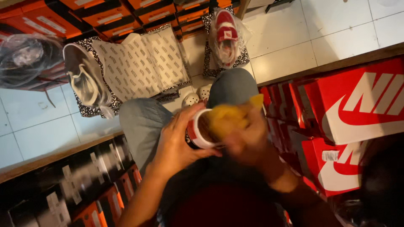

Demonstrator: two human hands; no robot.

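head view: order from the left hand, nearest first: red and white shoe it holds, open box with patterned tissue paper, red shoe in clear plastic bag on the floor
1. Red and white shoe, gripped in the left hand.
2. Open box with patterned tissue paper, on the floor ahead, past the knees.
3. Red shoe in clear plastic bag, farther up the floor.

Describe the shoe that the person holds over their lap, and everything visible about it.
The shoe is red with a white rubber sole edge, its opening turned toward the camera. The left hand grips its side; the right hand, blurred, presses a yellow cloth against it. It sits above the knees in grey trousers. Its material cannot be told.
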